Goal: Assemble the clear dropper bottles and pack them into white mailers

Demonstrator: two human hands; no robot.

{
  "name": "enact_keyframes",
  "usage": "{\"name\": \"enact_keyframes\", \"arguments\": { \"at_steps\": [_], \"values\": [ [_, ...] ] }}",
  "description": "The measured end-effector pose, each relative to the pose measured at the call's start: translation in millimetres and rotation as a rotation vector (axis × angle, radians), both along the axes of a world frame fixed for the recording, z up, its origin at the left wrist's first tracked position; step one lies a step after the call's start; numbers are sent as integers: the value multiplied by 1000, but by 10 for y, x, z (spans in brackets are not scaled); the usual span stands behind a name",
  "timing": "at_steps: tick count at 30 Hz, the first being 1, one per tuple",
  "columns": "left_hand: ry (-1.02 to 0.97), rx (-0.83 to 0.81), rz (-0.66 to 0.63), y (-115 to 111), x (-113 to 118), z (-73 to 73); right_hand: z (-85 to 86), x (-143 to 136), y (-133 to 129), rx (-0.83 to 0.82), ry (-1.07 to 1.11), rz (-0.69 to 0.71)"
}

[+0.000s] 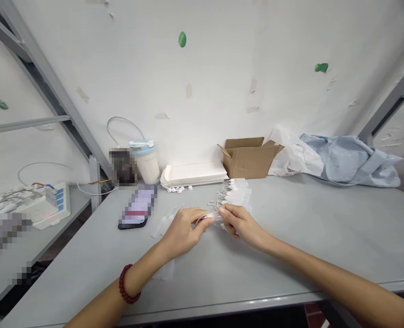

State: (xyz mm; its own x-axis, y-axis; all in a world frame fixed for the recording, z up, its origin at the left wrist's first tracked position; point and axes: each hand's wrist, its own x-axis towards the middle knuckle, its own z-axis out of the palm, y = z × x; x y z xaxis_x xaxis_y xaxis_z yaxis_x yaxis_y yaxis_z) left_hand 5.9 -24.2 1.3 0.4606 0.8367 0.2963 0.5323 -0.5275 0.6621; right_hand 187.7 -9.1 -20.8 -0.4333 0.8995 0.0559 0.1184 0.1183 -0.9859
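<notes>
My left hand (183, 230) and my right hand (243, 225) meet over the middle of the table. Between their fingertips is a small translucent plastic piece (214, 215) with a thin cord; both hands pinch it, and the fingers hide much of it. Just behind the hands lies a row of whitish translucent pieces (238, 195), with thin cords trailing from their left ends. Several clear plastic pieces (159, 226) lie to the left of my left hand. More clear plastic (167, 271) shows below the left wrist, which wears a dark red bead bracelet.
A phone (138, 207) lies at the left, near a lidded cup (146, 164). Along the wall are a stack of white sheets (195, 173) with small white parts (176, 189), an open cardboard box (248, 161), a white bag (292, 152) and light blue cloth (349, 157).
</notes>
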Motion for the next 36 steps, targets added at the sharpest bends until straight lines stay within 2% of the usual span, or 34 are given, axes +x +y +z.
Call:
{"name": "enact_keyframes", "arguments": {
  "at_steps": [5,9,14,18,22,24,26,33,36],
  "values": [
    [61,158,-3,-3,-8,-61,86,27,17,-274,150,70],
    [63,148,-1,14,-9,-68,99,15,10,-299,146,66],
    [-27,-17,20,39,-10,-6,44,-8,-3,-16,28,-34],
    [-108,-190,1,47,-22,24,35,12,-19,284,-187,-89],
    [-187,-337,-31,56,-34,28,7,22,-35,684,-359,-45],
    [-203,-379,-39,61,-34,31,-4,13,-43,793,-385,-18],
    [-198,-394,-37,65,-30,34,10,3,-51,770,-379,4],
    [-142,-333,-48,53,-25,8,139,12,-59,452,-293,94],
    [-114,-312,-48,65,-34,4,120,13,-44,442,-304,84]
  ]
}}
